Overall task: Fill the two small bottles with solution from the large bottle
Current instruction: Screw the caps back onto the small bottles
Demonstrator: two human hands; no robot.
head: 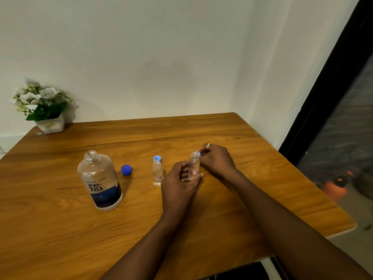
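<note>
The large clear bottle [100, 178] with a dark blue label stands uncapped on the left of the wooden table [60, 229]. Its blue cap [126, 170] lies just to its right. One small clear bottle [157, 173] stands open in the middle, with a light blue cap [157, 158] lying upturned behind it. My left hand [178, 184] grips the second small bottle [194, 165], tilted slightly. My right hand [217, 158] pinches that bottle's small blue cap [199, 154] right beside its open mouth.
A white pot of artificial white flowers [43, 107] sits at the table's far left corner against the wall. The table's right edge [323, 190] drops off to a floor with an orange object [334, 186].
</note>
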